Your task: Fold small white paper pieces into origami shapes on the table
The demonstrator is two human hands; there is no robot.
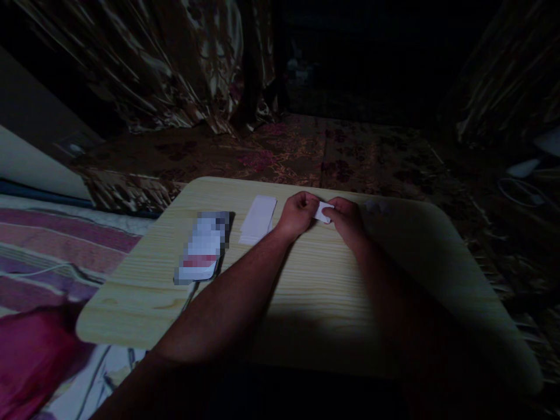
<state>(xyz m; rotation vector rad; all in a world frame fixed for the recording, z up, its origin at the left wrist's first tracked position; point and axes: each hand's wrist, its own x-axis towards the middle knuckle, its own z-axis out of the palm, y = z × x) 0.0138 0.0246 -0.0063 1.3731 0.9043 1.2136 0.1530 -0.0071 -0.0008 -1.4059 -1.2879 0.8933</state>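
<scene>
I am holding a small white piece (pixel 322 212) (it is looking like paper to me) right between my two hands, over the far part of the surface (pixel 324 280). My left fingers (pixel 311 205) are pinching its left side, and my right fingers (pixel 328 212) are pinching its right side, so neither hand is sitting nearer to it than the other. The gap in each pinch is being filled by the piece, with no wide space showing. My fingers are hiding a lot of it, so I am not able to tell which way its long side is running. My left arm (pixel 219 303) is coming up from the bottom left and slanting to the right, and my right arm (pixel 394 291) is coming up from the bottom right and slanting to the left, so they are making a pointy roof shape. Just left of my left hand, some white strips (pixel 259 214) are lying with their long sides pointing away from me, leaning a bit right. Farther left, a blurry flat thing (pixel 203 248) is lying the same way. Past my right hand, some tiny white bits (pixel 377 206) are sitting in the dim light.
</scene>
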